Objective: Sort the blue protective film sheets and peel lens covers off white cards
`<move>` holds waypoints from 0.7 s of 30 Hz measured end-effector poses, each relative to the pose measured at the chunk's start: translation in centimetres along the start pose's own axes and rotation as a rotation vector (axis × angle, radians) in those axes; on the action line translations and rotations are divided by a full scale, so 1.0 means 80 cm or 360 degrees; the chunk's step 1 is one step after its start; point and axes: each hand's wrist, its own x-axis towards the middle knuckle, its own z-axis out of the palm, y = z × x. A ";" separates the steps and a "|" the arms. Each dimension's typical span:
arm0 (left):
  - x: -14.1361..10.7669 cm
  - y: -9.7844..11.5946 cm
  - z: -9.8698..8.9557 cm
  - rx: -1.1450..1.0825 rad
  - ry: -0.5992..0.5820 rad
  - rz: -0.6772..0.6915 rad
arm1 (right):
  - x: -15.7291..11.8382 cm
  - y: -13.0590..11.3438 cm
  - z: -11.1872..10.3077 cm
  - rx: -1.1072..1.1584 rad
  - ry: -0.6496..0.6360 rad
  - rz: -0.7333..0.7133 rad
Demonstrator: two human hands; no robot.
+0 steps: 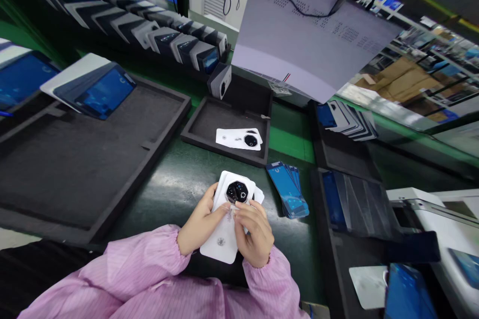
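Observation:
A white phone back cover (217, 245) with a dark round camera module (237, 192) is held over the dark green bench, close to my body. My left hand (200, 219) grips its left edge, with the thumb lying across the face below the camera. Beneath it, another white cover (259, 195) peeks out on the right. My right hand (256, 233) is closed in a pinch at the lower edge of the camera module. Whatever is between those fingertips is too small to make out. To the right lies a fanned stack of blue-filmed panels (288, 189).
Ahead, a black foam tray (224, 149) holds white phone covers (239, 138). A large black tray (112, 169) lies left, with stacked blue-filmed panels (101, 92). Black trays (329, 239) with panels line the right. Behind stand long rows of panels (160, 40) and a grey metal housing (292, 35).

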 end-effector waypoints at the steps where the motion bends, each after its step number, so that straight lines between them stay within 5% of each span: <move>1: 0.000 0.000 0.000 0.0000 -0.0007 -0.0002 | 0.000 0.000 0.000 -0.0043 0.0026 0.0010; 6: -0.001 0.001 0.003 -0.0053 -0.0046 0.0001 | 0.004 0.001 -0.003 -0.0347 0.0181 0.0401; 11: -0.002 -0.001 0.004 -0.0133 -0.0087 -0.0033 | 0.003 0.018 -0.013 -0.0030 0.0037 0.0905; 17: -0.001 0.005 -0.002 -0.0239 0.0103 -0.0023 | 0.001 0.052 -0.064 0.0149 0.1029 0.1262; 19: 0.000 0.009 -0.005 -0.0297 0.0180 0.0032 | 0.000 0.058 -0.071 0.0162 0.0947 0.1311; 21: 0.001 0.011 -0.006 -0.0321 0.0225 0.0083 | -0.001 0.060 -0.064 0.0229 0.0550 0.1352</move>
